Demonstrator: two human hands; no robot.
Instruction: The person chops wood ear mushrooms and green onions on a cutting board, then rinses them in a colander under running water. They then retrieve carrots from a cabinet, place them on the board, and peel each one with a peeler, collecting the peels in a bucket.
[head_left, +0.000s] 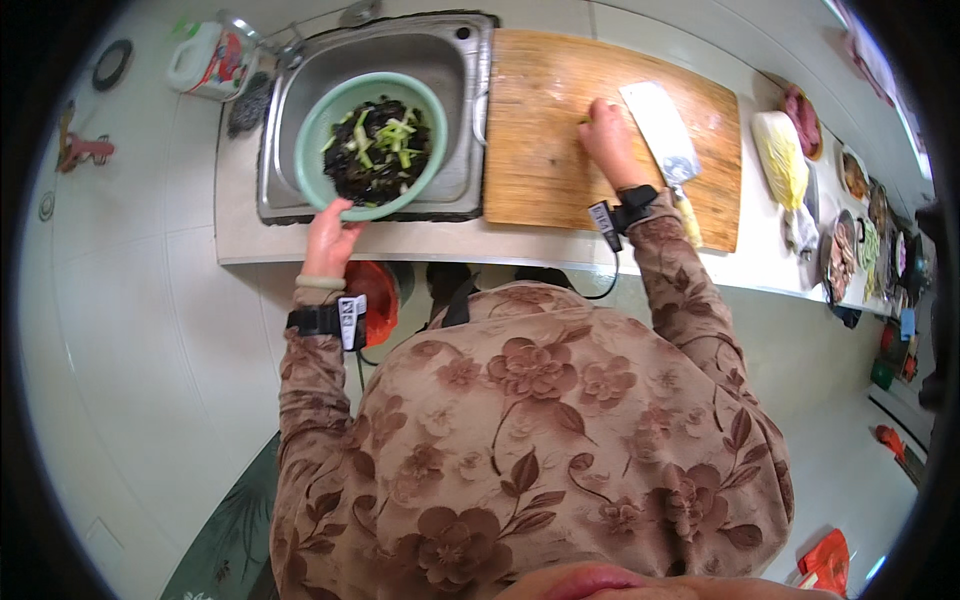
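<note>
My left hand (332, 238) grips the near rim of a light green plastic colander (439, 154), which rests over the stainless steel sink (457, 82). Inside the colander lie dark, wet pieces that look like black fungus (358, 176), topped with cut light green stalks (395, 135). Over the wooden cutting board (540, 165), my right hand (607, 142) is curled, with a small bit of green showing at its fingertips; its grip is mostly hidden. A cleaver (660, 127) lies flat on the board just right of that hand, its yellowish handle towards me.
Right of the board are a napa cabbage (781, 154), a bowl of raw meat (802, 120) and several food dishes along the counter. A white jug (206, 64) and a steel scourer (250, 105) stand left of the sink. Below the counter edge is a red bucket (379, 300).
</note>
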